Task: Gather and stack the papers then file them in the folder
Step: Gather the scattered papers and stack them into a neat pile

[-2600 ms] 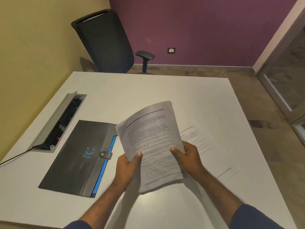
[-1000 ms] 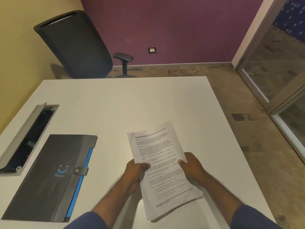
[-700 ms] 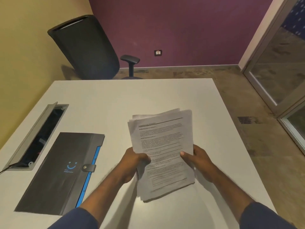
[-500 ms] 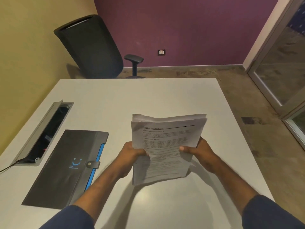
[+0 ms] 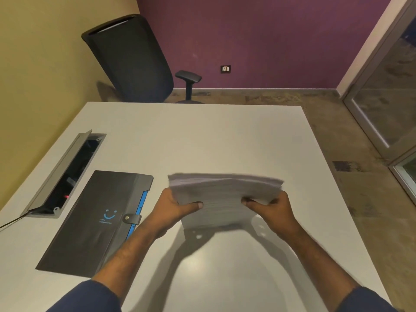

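A stack of white papers (image 5: 225, 194) stands on its long edge on the white table (image 5: 202, 140), turned sideways and blurred by motion. My left hand (image 5: 177, 206) grips its left end and my right hand (image 5: 270, 204) grips its right end, thumbs on the near face. The dark grey folder (image 5: 94, 224) lies flat and closed to the left, with a snap tab and a blue edge facing my left forearm.
An open cable tray (image 5: 67, 174) is sunk into the table at the far left, with a cable leaving it. A black office chair (image 5: 132, 61) stands behind the table's far edge. A glass door (image 5: 389, 91) is at the right.
The papers were turned from portrait to landscape and brought upright with the lower edge down at the table. The loose sheets on the table from earliest frame are now in the stack.
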Motion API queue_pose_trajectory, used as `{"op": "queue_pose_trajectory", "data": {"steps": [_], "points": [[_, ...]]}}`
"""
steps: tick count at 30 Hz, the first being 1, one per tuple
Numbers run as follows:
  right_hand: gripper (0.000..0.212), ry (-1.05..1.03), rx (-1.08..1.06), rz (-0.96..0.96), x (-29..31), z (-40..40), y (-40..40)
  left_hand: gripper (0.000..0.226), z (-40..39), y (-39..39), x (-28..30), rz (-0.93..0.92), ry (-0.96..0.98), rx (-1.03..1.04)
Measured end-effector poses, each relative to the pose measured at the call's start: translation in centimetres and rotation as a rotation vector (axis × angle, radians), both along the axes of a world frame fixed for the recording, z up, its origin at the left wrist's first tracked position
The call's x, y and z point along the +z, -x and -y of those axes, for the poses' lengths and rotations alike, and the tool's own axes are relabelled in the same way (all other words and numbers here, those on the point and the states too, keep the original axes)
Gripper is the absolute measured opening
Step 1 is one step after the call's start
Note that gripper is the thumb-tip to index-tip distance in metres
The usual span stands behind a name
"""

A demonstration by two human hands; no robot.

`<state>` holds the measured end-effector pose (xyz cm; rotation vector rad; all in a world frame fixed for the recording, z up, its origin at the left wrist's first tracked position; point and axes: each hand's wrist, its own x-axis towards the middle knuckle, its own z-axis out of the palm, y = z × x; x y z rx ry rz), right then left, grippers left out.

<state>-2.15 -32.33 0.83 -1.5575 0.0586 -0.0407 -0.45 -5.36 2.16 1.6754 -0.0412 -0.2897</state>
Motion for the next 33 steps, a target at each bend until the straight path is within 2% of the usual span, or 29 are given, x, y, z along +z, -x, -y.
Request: {"op": "queue_pose_trajectory", "data": {"steps": [4,7,9,17,20,23,26,28,30,31,33], "points": [[0.022,-0.002,0.113,0.098,0.8,0.2,-0.4,0.034,-0.4,-0.1,0.2,0.068,0.06,0.041],[0.023,0.012,0.111,0.122,1.6,-0.3,-1.1,0.037,-0.3,-0.3,0.7,0.099,0.122,0.093],[0.022,0.055,0.094,0.126,1.9,-0.7,-1.7,0.042,-0.1,-0.4,0.6,0.078,0.162,0.129],[0.014,0.152,0.064,0.064,-0.7,-1.9,-1.3,0.029,1.4,0.6,-1.8,-0.057,0.093,0.295],[0.023,0.143,-0.014,0.165,0.2,-2.6,-0.9,0.032,1.8,1.1,-1.5,0.024,0.109,0.352],[0.031,0.172,-0.09,0.237,1.2,-3.2,-0.6,0.028,2.6,1.5,-0.4,0.196,0.159,0.338],[0.041,0.136,-0.151,0.263,1.3,-4.1,0.1,0.026,3.6,1.8,0.0,0.353,0.069,0.345],[0.041,0.196,-0.199,0.258,0.3,-4.6,0.6,0.028,4.0,1.9,-0.5,0.313,0.08,0.39],[0.013,0.233,-0.212,0.199,-1.0,-5.0,1.1,0.021,4.2,2.0,-1.5,0.166,0.1,0.42],[0.013,0.229,-0.196,0.128,-1.9,-5.0,1.3,0.02,4.1,2.1,-2.2,0.097,0.087,0.43],[0.034,0.197,-0.202,0.048,-3.3,-5.1,1.7,0.021,3.8,2.5,-3.0,0.042,0.074,0.444]]}}
